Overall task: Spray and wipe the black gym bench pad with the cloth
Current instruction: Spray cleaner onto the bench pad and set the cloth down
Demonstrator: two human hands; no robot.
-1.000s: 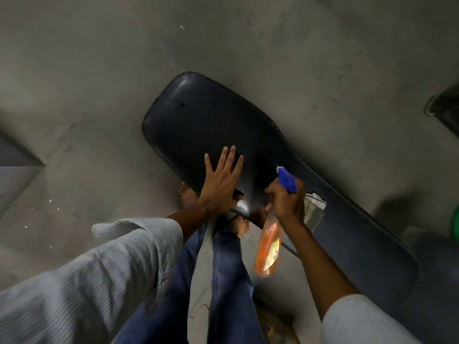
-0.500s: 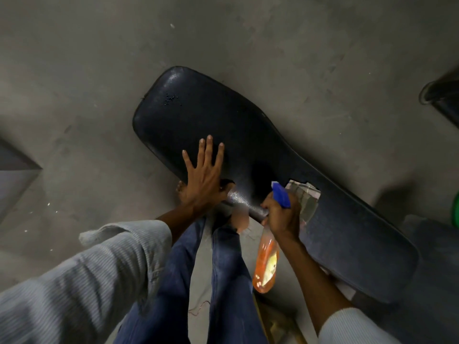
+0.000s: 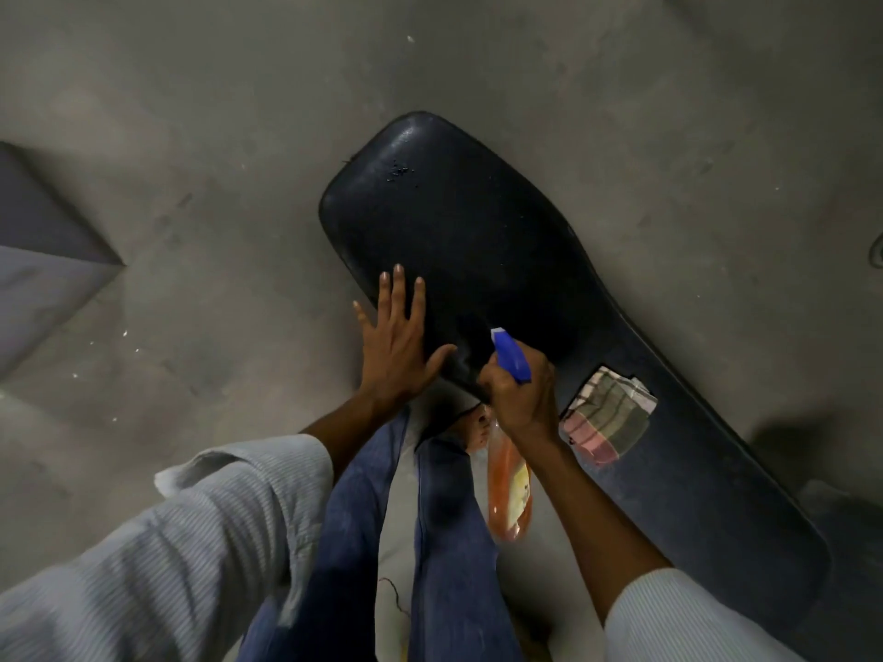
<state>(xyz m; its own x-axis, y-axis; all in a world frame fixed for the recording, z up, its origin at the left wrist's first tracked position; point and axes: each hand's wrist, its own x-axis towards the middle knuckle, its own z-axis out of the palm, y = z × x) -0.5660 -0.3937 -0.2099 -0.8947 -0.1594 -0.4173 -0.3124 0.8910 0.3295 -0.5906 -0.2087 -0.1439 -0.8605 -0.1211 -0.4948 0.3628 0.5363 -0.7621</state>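
Note:
The black gym bench pad (image 3: 478, 231) runs diagonally from the upper middle to the lower right, with a small cluster of droplets near its far end. My left hand (image 3: 396, 341) lies flat with fingers spread on the pad's near edge. My right hand (image 3: 518, 398) grips an orange spray bottle (image 3: 509, 494) with a blue trigger head (image 3: 511, 355), its nozzle aimed at the pad. A folded checked cloth (image 3: 607, 413) rests on the pad just right of my right hand, touched by neither hand.
Grey concrete floor (image 3: 215, 160) surrounds the bench. My legs in blue jeans (image 3: 363, 542) and a bare foot (image 3: 478, 427) stand against the pad's near side. A grey wall corner (image 3: 43, 260) juts in at the left. A dark object (image 3: 878, 250) sits at the right edge.
My left hand has slid along the pad's near edge toward its wide end. My right hand and the bottle shifted away from the cloth, leaving it fully in sight.

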